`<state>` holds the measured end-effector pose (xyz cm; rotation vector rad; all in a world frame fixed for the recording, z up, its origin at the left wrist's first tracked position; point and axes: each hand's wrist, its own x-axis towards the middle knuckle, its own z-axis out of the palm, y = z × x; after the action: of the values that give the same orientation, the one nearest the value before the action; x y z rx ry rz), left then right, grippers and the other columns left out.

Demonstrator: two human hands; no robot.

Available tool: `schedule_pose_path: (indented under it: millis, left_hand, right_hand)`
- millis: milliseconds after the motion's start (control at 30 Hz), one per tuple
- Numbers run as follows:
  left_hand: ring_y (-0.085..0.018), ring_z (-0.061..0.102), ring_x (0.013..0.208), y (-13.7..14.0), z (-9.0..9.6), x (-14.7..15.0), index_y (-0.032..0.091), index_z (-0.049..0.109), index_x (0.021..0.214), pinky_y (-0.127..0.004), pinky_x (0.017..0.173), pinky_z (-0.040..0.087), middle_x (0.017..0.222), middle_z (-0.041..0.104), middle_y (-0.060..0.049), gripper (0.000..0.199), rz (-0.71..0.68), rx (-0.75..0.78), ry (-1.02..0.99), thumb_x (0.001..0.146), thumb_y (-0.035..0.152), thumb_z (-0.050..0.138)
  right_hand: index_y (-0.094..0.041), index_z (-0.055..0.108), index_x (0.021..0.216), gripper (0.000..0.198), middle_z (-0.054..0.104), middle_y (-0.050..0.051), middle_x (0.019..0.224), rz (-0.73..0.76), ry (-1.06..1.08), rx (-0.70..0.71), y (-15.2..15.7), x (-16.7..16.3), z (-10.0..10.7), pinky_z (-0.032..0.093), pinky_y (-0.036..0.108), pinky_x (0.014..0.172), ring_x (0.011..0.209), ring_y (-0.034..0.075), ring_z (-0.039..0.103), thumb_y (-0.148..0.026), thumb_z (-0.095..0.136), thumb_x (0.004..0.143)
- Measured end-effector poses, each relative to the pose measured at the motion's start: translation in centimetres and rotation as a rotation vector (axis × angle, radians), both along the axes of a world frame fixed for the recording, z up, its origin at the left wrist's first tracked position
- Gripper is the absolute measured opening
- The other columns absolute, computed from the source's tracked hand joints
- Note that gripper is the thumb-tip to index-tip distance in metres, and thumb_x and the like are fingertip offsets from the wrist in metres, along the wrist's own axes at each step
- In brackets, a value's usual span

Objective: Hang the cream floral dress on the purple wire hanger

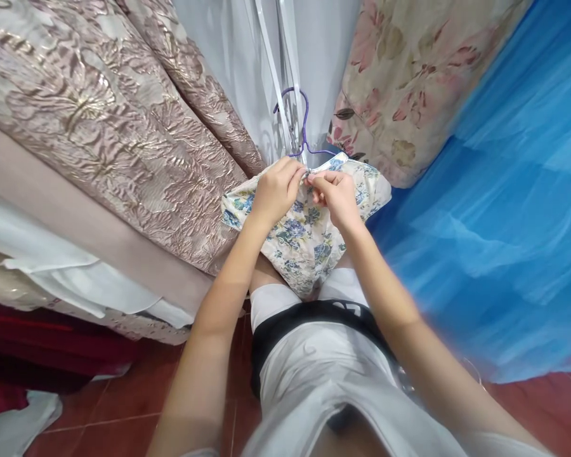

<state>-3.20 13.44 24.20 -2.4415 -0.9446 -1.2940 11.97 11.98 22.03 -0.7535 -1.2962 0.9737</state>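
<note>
A white garment with a blue floral print [292, 244] hangs from a purple hanger [305, 120] in front of my body. My left hand [276, 187] and my right hand [334, 193] meet at the garment's neckline, just under the hanger's hook. Both hands pinch the edge of the fabric there, with the fingertips nearly touching. What lies right between the fingertips is too small to make out. The lower shoulder of the hanger is hidden behind the cloth and my hands.
Pink embossed brocade cloth [171, 158] hangs at the left. Floral cream fabric [409, 82] and bright blue tulle [499, 222] hang at the right. White straps [271, 57] dangle behind the hanger. Dark red cloth [42, 349] is low at the left, above the red tiled floor [118, 406].
</note>
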Motion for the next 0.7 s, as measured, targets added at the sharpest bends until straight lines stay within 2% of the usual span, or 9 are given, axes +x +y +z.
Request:
schedule_pose_path:
  millis: [67, 167, 267, 367, 433, 533, 600, 700]
  left_hand:
    - [-0.021, 0.065, 0.102, 0.7, 0.3, 0.1, 0.017, 0.063, 0.097, -0.036, 0.097, 0.050, 0.096, 0.063, -0.008, 0.043, 0.010, 0.003, -0.020, 0.109, 0.048, 0.035]
    - [-0.022, 0.064, 0.102, 1.1, 1.5, -1.1, 0.018, 0.061, 0.094, -0.038, 0.098, 0.049, 0.095, 0.062, -0.007, 0.038, 0.042, 0.041, -0.155, 0.107, 0.048, 0.042]
    - [-0.022, 0.062, 0.098, 1.8, 3.0, -4.8, 0.019, 0.060, 0.090, -0.039, 0.096, 0.048, 0.092, 0.060, -0.006, 0.035, 0.103, 0.094, -0.249, 0.105, 0.048, 0.047]
    - [-0.020, 0.060, 0.090, 2.5, 2.6, -10.0, 0.019, 0.059, 0.084, -0.035, 0.090, 0.047, 0.085, 0.059, -0.006, 0.035, 0.166, 0.113, -0.250, 0.104, 0.046, 0.047]
    - [-0.019, 0.057, 0.083, 2.6, 0.7, -13.1, 0.019, 0.058, 0.081, -0.031, 0.083, 0.046, 0.080, 0.058, -0.005, 0.037, 0.202, 0.057, -0.247, 0.104, 0.046, 0.047]
    - [-0.017, 0.053, 0.077, 2.1, -4.0, -15.4, 0.019, 0.056, 0.080, -0.029, 0.075, 0.043, 0.078, 0.056, -0.003, 0.041, 0.241, -0.069, -0.316, 0.103, 0.051, 0.045]
    - [-0.015, 0.050, 0.075, 1.6, -7.6, -15.3, 0.019, 0.051, 0.078, -0.028, 0.072, 0.042, 0.075, 0.052, -0.001, 0.045, 0.282, -0.109, -0.438, 0.104, 0.054, 0.040]
    - [-0.013, 0.048, 0.072, 0.3, -12.5, -12.9, 0.021, 0.044, 0.074, -0.029, 0.070, 0.039, 0.071, 0.044, 0.002, 0.050, 0.304, -0.150, -0.638, 0.103, 0.061, 0.035]
  right_hand:
    - [-0.018, 0.061, 0.065, 0.026, 0.051, -0.004, 0.047, -0.021, 0.003, -0.010, 0.3, -0.6, -1.1, 0.029, 0.021, 0.043, 0.042, 0.007, 0.036, -0.033, 0.067, 0.084]
    - [-0.018, 0.060, 0.062, 0.023, 0.051, -0.004, 0.044, -0.021, -0.031, -0.053, -0.1, -1.4, -3.4, 0.033, 0.022, 0.046, 0.042, 0.008, 0.039, -0.031, 0.066, 0.080]
    - [-0.018, 0.061, 0.061, 0.021, 0.050, -0.004, 0.042, 0.022, -0.066, -0.107, -1.6, -1.3, -5.5, 0.034, 0.023, 0.047, 0.041, 0.009, 0.040, -0.030, 0.064, 0.077]
    - [-0.018, 0.062, 0.060, 0.021, 0.051, -0.004, 0.041, 0.061, -0.091, -0.147, -3.6, -0.5, -6.8, 0.031, 0.022, 0.045, 0.040, 0.009, 0.040, -0.031, 0.063, 0.076]
    - [-0.018, 0.060, 0.058, 0.022, 0.052, -0.004, 0.042, 0.096, -0.129, -0.165, -4.8, -0.3, -7.6, 0.030, 0.022, 0.044, 0.040, 0.009, 0.041, -0.031, 0.062, 0.076]
    - [-0.019, 0.057, 0.057, 0.023, 0.054, -0.003, 0.042, 0.161, -0.184, -0.221, -6.3, -0.6, -9.0, 0.029, 0.022, 0.043, 0.038, 0.008, 0.039, -0.032, 0.062, 0.076]
    - [-0.020, 0.057, 0.058, 0.023, 0.054, -0.003, 0.041, 0.172, -0.171, -0.269, -6.8, -0.8, -10.1, 0.031, 0.022, 0.043, 0.038, 0.009, 0.040, -0.033, 0.062, 0.076]
    - [-0.020, 0.057, 0.058, 0.022, 0.053, -0.003, 0.041, 0.134, -0.122, -0.310, -7.0, -0.5, -11.7, 0.034, 0.023, 0.044, 0.039, 0.011, 0.044, -0.035, 0.061, 0.074]
